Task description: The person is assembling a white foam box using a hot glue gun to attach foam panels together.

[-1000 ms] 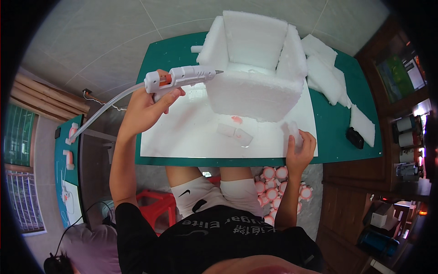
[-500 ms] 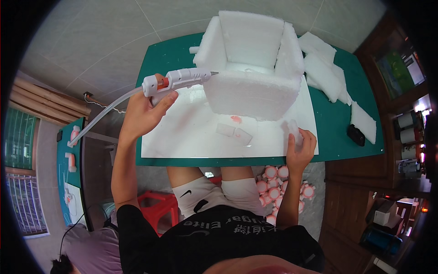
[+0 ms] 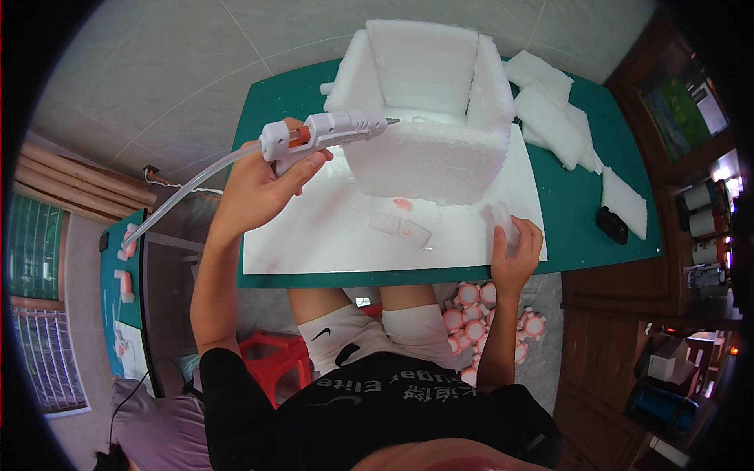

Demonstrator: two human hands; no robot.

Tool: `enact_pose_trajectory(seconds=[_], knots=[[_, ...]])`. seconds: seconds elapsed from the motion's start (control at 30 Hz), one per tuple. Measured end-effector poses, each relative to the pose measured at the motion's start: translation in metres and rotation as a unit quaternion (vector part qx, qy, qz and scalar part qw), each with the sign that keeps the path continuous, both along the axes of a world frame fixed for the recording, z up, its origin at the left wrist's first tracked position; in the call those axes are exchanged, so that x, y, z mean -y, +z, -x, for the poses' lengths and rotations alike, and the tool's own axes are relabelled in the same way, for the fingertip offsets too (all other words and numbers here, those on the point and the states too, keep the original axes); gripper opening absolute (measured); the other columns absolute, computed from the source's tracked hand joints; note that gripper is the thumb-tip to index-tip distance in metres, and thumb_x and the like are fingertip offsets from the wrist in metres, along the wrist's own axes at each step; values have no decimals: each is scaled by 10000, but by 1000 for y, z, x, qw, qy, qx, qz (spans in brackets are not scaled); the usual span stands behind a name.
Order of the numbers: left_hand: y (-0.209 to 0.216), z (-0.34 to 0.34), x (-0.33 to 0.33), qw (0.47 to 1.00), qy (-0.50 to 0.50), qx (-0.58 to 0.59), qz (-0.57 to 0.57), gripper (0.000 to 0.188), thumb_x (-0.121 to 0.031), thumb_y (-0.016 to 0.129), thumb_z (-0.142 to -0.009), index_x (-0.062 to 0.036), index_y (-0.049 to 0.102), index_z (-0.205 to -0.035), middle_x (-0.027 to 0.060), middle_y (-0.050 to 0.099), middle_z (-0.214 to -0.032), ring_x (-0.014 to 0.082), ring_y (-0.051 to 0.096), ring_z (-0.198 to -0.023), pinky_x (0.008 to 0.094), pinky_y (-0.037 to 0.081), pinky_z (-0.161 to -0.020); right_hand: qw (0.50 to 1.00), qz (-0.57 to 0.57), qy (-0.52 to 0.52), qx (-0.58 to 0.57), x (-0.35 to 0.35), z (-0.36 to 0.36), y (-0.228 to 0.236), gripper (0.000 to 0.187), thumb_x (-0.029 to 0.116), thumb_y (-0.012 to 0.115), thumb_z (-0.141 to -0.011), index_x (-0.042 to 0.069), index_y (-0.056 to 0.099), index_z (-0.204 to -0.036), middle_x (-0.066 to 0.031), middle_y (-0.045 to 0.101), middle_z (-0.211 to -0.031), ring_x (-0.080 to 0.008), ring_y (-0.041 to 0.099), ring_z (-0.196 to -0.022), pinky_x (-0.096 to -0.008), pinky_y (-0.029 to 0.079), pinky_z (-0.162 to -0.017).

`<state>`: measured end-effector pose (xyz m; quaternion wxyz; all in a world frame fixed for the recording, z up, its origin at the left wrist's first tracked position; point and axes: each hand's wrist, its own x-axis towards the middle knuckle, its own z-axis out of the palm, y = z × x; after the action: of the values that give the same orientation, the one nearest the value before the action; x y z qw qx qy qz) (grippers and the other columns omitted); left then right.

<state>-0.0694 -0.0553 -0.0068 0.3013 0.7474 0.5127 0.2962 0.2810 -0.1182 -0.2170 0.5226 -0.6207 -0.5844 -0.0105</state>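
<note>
The left hand (image 3: 261,190) swallows much of the grip of that hot-glue gun (image 3: 338,129), and whether the nozzle (image 3: 392,122) touches the foam box (image 3: 428,166) is impossible to call! The box's near wall masks its low interior. Over right, the right hand (image 3: 516,253) covers the near end of a translucent piece (image 3: 502,217), outline melting into the white board (image 3: 314,235). Nearer, the right forearm (image 3: 499,337) blocks some pink-and-white round pieces (image 3: 471,330); near left, a person in purple (image 3: 161,428) is cropped; out right, a black object (image 3: 610,224) is too dark to identify.

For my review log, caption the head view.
Left hand holds a white glue gun near an open foam box; right hand holds a pale piece.
</note>
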Motion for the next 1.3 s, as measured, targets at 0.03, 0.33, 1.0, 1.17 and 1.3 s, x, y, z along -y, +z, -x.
enact_pose_trajectory(seconds=[0.03, 0.33, 1.0, 1.17, 1.3], knots=[[-1, 1, -2, 1000, -3, 0, 0, 303, -202, 628, -952, -5, 605, -1181, 83, 711, -964, 82, 530, -647, 243, 463, -581, 1000, 0, 0, -3, 1, 1, 0, 298, 113, 755, -830, 7, 654, -1091, -150, 598, -1095, -326, 564, -1031, -416, 478, -869], [-11, 8, 1, 999, 29, 23, 7, 333, -307, 692, -928, -29, 622, -1098, 17, 692, -806, 73, 535, -584, 254, 446, -564, 1000, -9, 6, 1, 1, 0, 1, 310, 100, 759, -819, 8, 654, -1097, -150, 602, -1092, -326, 566, -1027, -408, 478, -873], [-76, 86, 12, 927, 13, 365, -89, 417, -246, 614, -969, -3, 583, -1307, 135, 726, -1026, 120, 569, -582, 242, 459, -566, 926, -92, 298, 212, -90, 116, 195, 201, 156, 730, -844, 67, 721, -1025, -107, 699, -995, -297, 613, -918, -387, 492, -820], [-89, 95, 16, 920, 8, 383, -83, 403, -231, 609, -971, -6, 579, -1303, 129, 726, -1026, 117, 572, -598, 240, 456, -567, 931, -42, 279, 233, -94, 131, 186, 215, 192, 723, -871, 72, 732, -1049, -116, 710, -1037, -285, 637, -971, -377, 502, -855], [-92, 98, 16, 923, -9, 379, -65, 395, -218, 612, -970, -3, 574, -1299, 131, 724, -1030, 114, 575, -607, 245, 469, -567, 938, -22, 275, 209, -93, 137, 184, 211, 187, 725, -872, 69, 731, -1046, -120, 709, -1039, -290, 651, -968, -374, 512, -846]])
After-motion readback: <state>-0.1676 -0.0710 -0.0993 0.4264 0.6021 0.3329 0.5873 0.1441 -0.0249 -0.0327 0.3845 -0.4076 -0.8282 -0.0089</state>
